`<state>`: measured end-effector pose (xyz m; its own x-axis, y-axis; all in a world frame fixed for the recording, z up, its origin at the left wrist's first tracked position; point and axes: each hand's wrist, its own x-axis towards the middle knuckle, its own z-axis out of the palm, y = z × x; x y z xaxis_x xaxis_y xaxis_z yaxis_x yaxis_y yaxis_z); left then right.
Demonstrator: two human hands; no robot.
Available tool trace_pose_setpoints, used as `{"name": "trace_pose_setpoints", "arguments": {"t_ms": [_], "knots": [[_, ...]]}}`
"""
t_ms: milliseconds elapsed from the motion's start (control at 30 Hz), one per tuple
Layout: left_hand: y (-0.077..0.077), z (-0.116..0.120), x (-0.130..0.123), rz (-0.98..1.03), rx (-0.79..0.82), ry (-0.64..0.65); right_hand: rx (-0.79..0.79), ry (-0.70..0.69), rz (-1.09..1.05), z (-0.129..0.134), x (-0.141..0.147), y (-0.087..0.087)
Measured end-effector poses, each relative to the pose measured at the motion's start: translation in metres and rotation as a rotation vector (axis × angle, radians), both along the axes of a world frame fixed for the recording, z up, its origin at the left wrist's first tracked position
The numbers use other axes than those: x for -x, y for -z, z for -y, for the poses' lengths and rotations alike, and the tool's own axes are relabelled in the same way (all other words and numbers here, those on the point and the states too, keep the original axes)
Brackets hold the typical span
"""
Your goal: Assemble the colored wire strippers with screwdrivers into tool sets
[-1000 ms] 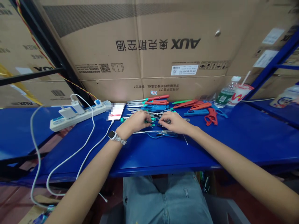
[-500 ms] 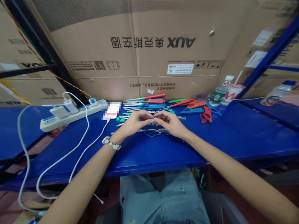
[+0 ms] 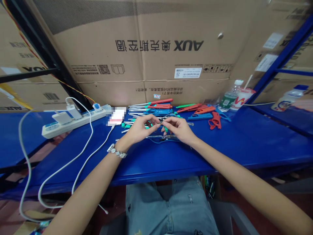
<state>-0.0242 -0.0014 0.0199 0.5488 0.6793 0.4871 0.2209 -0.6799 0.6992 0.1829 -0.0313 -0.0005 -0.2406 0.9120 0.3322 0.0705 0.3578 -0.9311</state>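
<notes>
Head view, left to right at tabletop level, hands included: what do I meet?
White power strip, phone, left hand, right hand, foremost red casing, green-labelled bottle, red-and-white cup with straw, blue-capped bottle.

Blue tabletop [image 3: 234, 143], cardboard wall [image 3: 156, 23], reddish floor [image 3: 9, 212]

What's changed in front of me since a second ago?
The left hand and right hand have come together: their fingertips were apart and now meet or nearly meet. The left wrist has turned, tipping the watch more edge-on. A green piece shows by the right fingers; I can't tell whether it was newly gripped. The phone, cup and power strip stayed put.
</notes>
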Motion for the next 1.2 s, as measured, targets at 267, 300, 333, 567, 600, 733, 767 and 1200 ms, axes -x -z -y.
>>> {"name": "trace_pose_setpoints", "arguments": {"t_ms": [267,300,333,567,600,733,767,1200], "knots": [[-0.001,0.012,-0.007,-0.103,-0.095,0.09,0.107,0.049,-0.045,0.001,0.004,0.005],[-0.001,0.012,-0.008,-0.105,-0.124,0.091,0.105,0.045,-0.044,0.001,0.004,0.005],[-0.001,0.011,-0.008,-0.111,-0.144,0.092,0.103,0.035,-0.038,0.001,0.005,0.005],[-0.007,0.004,0.008,-0.114,-0.08,0.053,-0.165,0.058,0.244,0.003,-0.007,-0.001],[-0.007,0.003,0.011,-0.122,-0.068,0.047,-0.236,0.093,0.352,0.004,-0.009,-0.001],[-0.005,0.0,0.019,-0.194,-0.002,0.055,-0.383,0.103,0.817,0.011,-0.017,-0.001],[-0.004,0.001,0.02,-0.203,0.014,0.052,-0.386,0.082,0.89,0.013,-0.018,0.0],[0.001,0.001,0.024,-0.3,0.071,0.098,-0.347,0.016,1.038,0.012,-0.023,0.008]]}}
